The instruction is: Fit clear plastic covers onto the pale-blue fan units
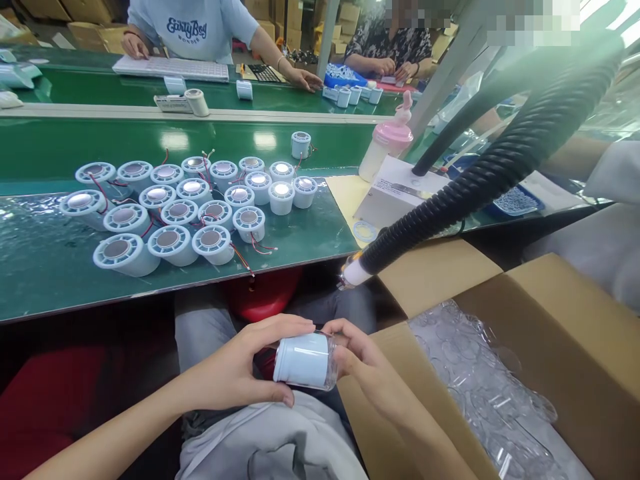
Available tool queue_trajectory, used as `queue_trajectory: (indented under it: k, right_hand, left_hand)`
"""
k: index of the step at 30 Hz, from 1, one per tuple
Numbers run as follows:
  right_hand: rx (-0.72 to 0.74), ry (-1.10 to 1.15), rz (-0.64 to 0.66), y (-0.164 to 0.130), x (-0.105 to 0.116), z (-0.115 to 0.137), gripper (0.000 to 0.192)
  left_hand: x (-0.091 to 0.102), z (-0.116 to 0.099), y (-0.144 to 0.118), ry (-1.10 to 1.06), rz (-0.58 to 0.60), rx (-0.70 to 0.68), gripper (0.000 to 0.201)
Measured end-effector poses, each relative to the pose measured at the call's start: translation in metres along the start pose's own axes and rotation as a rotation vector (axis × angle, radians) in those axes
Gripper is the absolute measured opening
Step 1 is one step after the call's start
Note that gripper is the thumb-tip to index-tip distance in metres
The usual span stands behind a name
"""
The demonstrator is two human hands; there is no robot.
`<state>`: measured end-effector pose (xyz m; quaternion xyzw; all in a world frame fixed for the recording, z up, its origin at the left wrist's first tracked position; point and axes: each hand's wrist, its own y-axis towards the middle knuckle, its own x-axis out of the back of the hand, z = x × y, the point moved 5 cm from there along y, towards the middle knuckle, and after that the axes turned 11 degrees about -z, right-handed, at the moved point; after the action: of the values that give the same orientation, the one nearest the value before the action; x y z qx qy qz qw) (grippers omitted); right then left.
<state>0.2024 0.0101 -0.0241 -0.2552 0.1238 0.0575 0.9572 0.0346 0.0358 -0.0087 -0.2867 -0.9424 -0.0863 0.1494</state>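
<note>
Both hands held one pale blue cylindrical housing [303,360] over the lap, the left hand [240,370] wrapped around its near end and the right hand [357,353] gripping a clear cap [331,360] at its far end. An open cardboard box [550,300] holding clear plastic caps [480,387] stood just beside the right hand, and the white nozzle [356,273] of a black corrugated hose [500,167] hung above the hands. On the green bench [50,267] lay a cluster of similar housings [190,207] with red wires, beside a pink-capped bottle [387,150], while two other persons worked at the far side.
</note>
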Motion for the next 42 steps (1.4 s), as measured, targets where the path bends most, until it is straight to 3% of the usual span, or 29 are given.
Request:
queue_trajectory:
  k: [4, 9, 21, 26, 30, 34, 36, 38, 40, 42]
  right_hand:
    - [-0.047, 0.014, -0.034, 0.004, 0.000, -0.011, 0.046]
    - [-0.133, 0.047, 0.010, 0.008, -0.002, -0.024, 0.048]
    - [-0.249, 0.098, 0.016, 0.008, -0.009, -0.029, 0.056]
    - [-0.405, 0.172, 0.086, 0.006, -0.013, -0.035, 0.059]
    - [-0.581, 0.217, 0.121, 0.002, -0.016, -0.037, 0.078]
    - [-0.659, 0.220, 0.176, 0.000, -0.018, -0.036, 0.088]
    - [-0.626, 0.196, 0.198, 0.000, -0.017, -0.037, 0.088]
    - [-0.491, 0.139, 0.151, 0.001, -0.011, -0.039, 0.079]
    - [-0.225, 0.007, -0.006, 0.003, 0.001, -0.035, 0.054]
    - [0.155, -0.197, -0.171, 0.000, 0.012, -0.022, 0.032]
  left_hand:
    - [0.000, -0.001, 0.000, -0.029, -0.002, -0.055, 0.075]
    - [0.001, -0.003, -0.001, -0.039, 0.005, -0.093, 0.075]
    - [0.000, 0.000, -0.002, -0.086, 0.033, -0.092, 0.078]
    - [-0.001, 0.000, 0.000, -0.095, 0.035, -0.105, 0.076]
    - [-0.001, 0.002, 0.001, -0.100, 0.028, -0.113, 0.074]
    - [-0.002, 0.001, 0.000, -0.105, 0.020, -0.096, 0.071]
    - [-0.003, 0.000, -0.001, -0.143, 0.004, -0.018, 0.065]
    - [-0.003, 0.002, -0.001, -0.232, -0.018, 0.108, 0.059]
    - [-0.005, 0.003, -0.002, -0.356, -0.025, 0.241, 0.056]
    - [-0.008, 0.004, -0.003, -0.460, -0.013, 0.332, 0.056]
